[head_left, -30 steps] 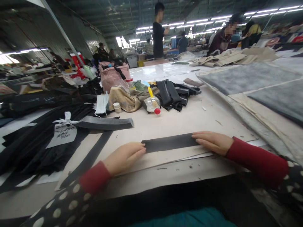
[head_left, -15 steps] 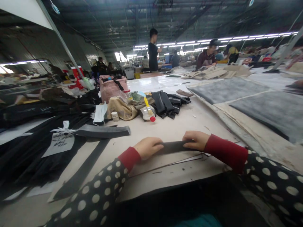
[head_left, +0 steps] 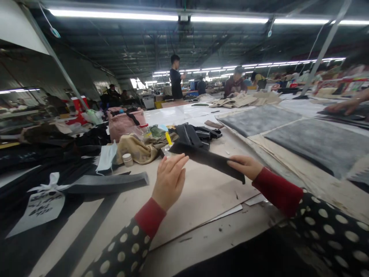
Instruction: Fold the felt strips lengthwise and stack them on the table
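Note:
A black fabric strip (head_left: 207, 158) is held above the board, slanting down from upper left to lower right. My right hand (head_left: 245, 165) pinches it close to its lower right end, thumb hidden. Just below the strip's left end, my left hand (head_left: 170, 181) is raised with its fingers stretched out, gripping nothing. Whether its fingertips touch the strip I cannot tell. Left of that hand, a grey-black strip (head_left: 111, 183) lies with a handwritten white tag (head_left: 43, 206) tied at a pile of dark fabric (head_left: 17, 206).
Behind the strip lie folded black pieces (head_left: 188, 134), a yellow-handled brush (head_left: 168, 138), a tan cloth (head_left: 135, 148), a small jar (head_left: 127, 159), a face mask (head_left: 106, 157) and a pink bag (head_left: 125, 123). Grey panels (head_left: 311, 144) cover the right side, where a co-worker's hand (head_left: 344, 107) reaches in.
My left hand has let go of the strip and opened. The strip, still in my right hand, has lifted and tilted, its left end up and away. The view has tipped upward.

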Tool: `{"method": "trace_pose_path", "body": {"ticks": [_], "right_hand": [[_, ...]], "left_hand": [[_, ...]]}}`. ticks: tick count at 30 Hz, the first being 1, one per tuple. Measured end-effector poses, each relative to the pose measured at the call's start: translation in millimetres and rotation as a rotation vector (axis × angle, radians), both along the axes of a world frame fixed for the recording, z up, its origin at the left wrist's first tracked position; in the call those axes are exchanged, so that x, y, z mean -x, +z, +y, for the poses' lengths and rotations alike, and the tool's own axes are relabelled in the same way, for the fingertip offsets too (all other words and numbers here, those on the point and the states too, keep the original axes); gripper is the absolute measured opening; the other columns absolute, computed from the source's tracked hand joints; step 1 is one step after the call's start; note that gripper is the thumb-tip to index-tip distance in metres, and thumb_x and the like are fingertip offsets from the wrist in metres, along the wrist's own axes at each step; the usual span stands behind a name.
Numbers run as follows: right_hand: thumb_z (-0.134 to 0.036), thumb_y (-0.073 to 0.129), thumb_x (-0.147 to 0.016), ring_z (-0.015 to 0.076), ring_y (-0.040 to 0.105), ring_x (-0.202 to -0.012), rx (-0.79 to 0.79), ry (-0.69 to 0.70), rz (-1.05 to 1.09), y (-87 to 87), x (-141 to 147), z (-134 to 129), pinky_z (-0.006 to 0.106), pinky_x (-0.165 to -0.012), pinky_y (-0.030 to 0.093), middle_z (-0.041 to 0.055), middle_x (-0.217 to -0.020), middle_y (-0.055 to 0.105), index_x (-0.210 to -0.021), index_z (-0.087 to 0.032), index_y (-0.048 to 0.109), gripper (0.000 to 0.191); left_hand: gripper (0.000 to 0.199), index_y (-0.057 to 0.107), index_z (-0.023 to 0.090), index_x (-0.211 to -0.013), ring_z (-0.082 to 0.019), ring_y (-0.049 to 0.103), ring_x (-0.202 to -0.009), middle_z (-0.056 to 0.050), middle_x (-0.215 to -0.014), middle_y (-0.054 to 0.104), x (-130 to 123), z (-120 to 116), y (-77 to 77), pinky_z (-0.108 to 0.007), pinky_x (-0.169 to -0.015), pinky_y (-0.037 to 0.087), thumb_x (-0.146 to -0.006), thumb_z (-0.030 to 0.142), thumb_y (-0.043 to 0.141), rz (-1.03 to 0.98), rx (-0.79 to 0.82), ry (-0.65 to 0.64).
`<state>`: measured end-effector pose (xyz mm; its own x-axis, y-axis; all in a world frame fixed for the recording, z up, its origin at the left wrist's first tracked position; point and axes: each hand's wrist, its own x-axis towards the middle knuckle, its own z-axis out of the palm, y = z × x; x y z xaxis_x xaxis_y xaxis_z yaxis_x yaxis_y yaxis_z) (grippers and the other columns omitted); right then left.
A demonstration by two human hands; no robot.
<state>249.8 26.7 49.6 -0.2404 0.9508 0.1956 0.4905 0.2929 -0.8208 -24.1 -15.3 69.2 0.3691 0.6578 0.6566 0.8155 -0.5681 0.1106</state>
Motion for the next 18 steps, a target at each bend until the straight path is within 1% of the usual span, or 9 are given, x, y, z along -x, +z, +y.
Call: {"method": "trace_pose_path", "body": {"ticks": [2, 4, 5, 7, 9, 11, 13, 16, 18], "right_hand": [[-0.049, 0.047, -0.073, 0.0160, 0.058, -0.068, -0.021, -0.092, 0.111, 12.6, 6.6, 26.3, 0.028, -0.062, 0.048, 0.0044, -0.077, 0.064, -0.092, -0.012, 0.060, 0.043], [-0.048, 0.042, -0.076, 0.0171, 0.059, -0.074, -0.092, -0.202, 0.144, 31.8, 16.6, 59.6, 0.030, -0.068, 0.048, 0.0071, -0.084, 0.064, -0.097, -0.009, 0.059, 0.047], [-0.046, 0.039, -0.079, 0.0173, 0.058, -0.081, -0.119, -0.233, 0.133, 42.0, 21.5, 77.5, 0.030, -0.073, 0.047, 0.0077, -0.091, 0.063, -0.101, -0.009, 0.057, 0.047], [-0.041, 0.038, -0.081, 0.0175, 0.054, -0.095, -0.159, -0.286, 0.103, 58.1, 28.4, 111.0, 0.028, -0.083, 0.042, 0.0081, -0.106, 0.058, -0.111, -0.007, 0.052, 0.047], [-0.035, 0.041, -0.082, 0.0197, 0.048, -0.106, -0.186, -0.346, 0.058, 62.1, 30.5, 134.6, 0.031, -0.090, 0.036, 0.0103, -0.118, 0.050, -0.121, -0.005, 0.042, 0.049], [-0.032, 0.046, -0.080, 0.0212, 0.046, -0.108, -0.176, -0.381, -0.024, 52.0, 27.1, 143.8, 0.035, -0.092, 0.036, 0.0103, -0.121, 0.049, -0.122, -0.009, 0.043, 0.048], [-0.031, 0.049, -0.079, 0.0210, 0.049, -0.105, -0.147, -0.391, -0.122, 32.6, 17.9, 139.5, 0.035, -0.090, 0.039, 0.0089, -0.117, 0.052, -0.118, -0.013, 0.048, 0.044], [-0.029, 0.052, -0.076, 0.0189, 0.054, -0.099, -0.090, -0.420, -0.236, 4.6, -7.4, 117.0, 0.031, -0.087, 0.042, 0.0073, -0.111, 0.056, -0.112, -0.016, 0.054, 0.038], [-0.028, 0.054, -0.074, 0.0169, 0.055, -0.096, -0.064, -0.458, -0.271, -5.2, -30.1, 97.1, 0.027, -0.086, 0.042, 0.0067, -0.109, 0.058, -0.109, -0.016, 0.057, 0.036]], "left_hand": [[0.035, 0.045, 0.019, -0.117, -0.017, 0.040, -0.114, -0.007, -0.122, 0.047, -4.9, 6.7, -17.6, -0.038, -0.101, 0.028, -0.084, 0.021, 0.033, 0.007, 0.053, -0.080], [0.034, 0.048, 0.019, -0.114, -0.018, 0.046, -0.108, -0.008, -0.115, 0.053, -8.3, 14.1, -40.7, -0.038, -0.094, 0.038, -0.084, 0.021, 0.032, 0.073, 0.175, -0.169], [0.034, 0.050, 0.019, -0.113, -0.018, 0.049, -0.105, -0.008, -0.113, 0.054, -9.0, 17.9, -51.3, -0.037, -0.091, 0.041, -0.084, 0.022, 0.034, 0.146, 0.255, -0.250], [0.031, 0.053, 0.021, -0.109, -0.018, 0.050, -0.103, -0.007, -0.112, 0.055, -8.4, 24.8, -66.5, -0.036, -0.091, 0.043, -0.084, 0.024, 0.033, 0.149, 0.344, -0.270], [0.030, 0.056, 0.021, -0.104, -0.018, 0.052, -0.101, -0.007, -0.109, 0.057, -5.7, 29.9, -72.6, -0.035, -0.090, 0.044, -0.085, 0.025, 0.033, 0.108, 0.361, -0.269], [0.029, 0.058, 0.021, -0.100, -0.018, 0.053, -0.100, -0.007, -0.107, 0.058, -2.2, 33.1, -73.6, -0.035, -0.089, 0.046, -0.085, 0.025, 0.033, 0.088, 0.354, -0.275], [0.028, 0.058, 0.021, -0.099, -0.019, 0.054, -0.099, -0.007, -0.107, 0.058, 1.0, 36.0, -75.1, -0.035, -0.088, 0.046, -0.084, 0.028, 0.035, 0.096, 0.345, -0.280], [0.029, 0.059, 0.021, -0.099, -0.020, 0.054, -0.100, -0.006, -0.107, 0.058, 4.5, 42.3, -83.5, -0.036, -0.088, 0.046, -0.082, 0.033, 0.038, 0.105, 0.332, -0.265], [0.030, 0.059, 0.022, -0.099, -0.020, 0.053, -0.101, -0.006, -0.108, 0.058, 5.9, 47.1, -90.8, -0.038, -0.089, 0.045, -0.081, 0.036, 0.039, 0.109, 0.328, -0.261]]}}
